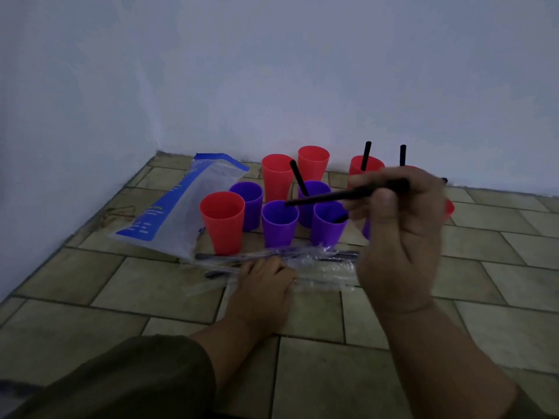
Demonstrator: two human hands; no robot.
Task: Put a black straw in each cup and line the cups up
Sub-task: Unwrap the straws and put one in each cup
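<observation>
My right hand (399, 237) pinches a black straw (326, 197) over purple cups (279, 225), partly hiding red cups (361, 168); left hand (266, 285) on straw packet (326, 271), grip unclear.

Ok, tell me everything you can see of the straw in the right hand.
The straw is black, thin and straight, and looks like plastic. The right hand pinches its right end between thumb and fingers. It is held nearly level, dipping slightly to the left, with its free tip above the rim of the purple cup in the front row. It is in no cup yet.
</observation>
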